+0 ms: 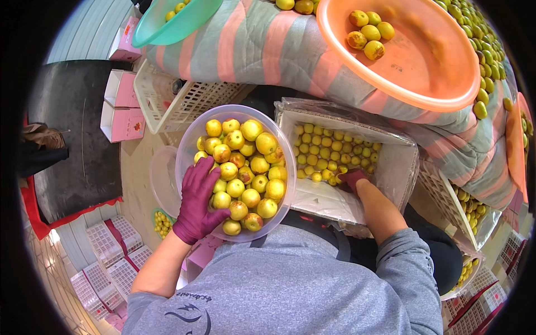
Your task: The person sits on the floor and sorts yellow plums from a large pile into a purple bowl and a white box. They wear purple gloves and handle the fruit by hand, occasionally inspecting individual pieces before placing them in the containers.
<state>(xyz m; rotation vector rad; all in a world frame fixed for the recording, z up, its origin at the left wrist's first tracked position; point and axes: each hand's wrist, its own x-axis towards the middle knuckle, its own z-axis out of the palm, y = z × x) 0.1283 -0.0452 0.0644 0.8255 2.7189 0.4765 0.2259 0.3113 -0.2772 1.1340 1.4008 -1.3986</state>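
My left hand (200,201), in a purple glove, rests with fingers spread on the yellow-green jujube fruits (235,187) at the left side of a translucent plastic basin (290,167). My right hand (354,180), gloved alike, reaches down into a cardboard box (326,201) with a plastic liner, right of the basin. Rows of similar fruits (323,153) cover much of the box's bottom. The right fingertips touch fruits at the near edge of these rows; whether they grip one is hidden.
Beyond the box, an orange basin (402,63) with several fruits rests on a striped quilt (251,46). A green basin (180,25) stands at the upper left, above a white plastic crate (197,100). Another crate (448,197) is at right. Pink boxes (123,123) stand at left.
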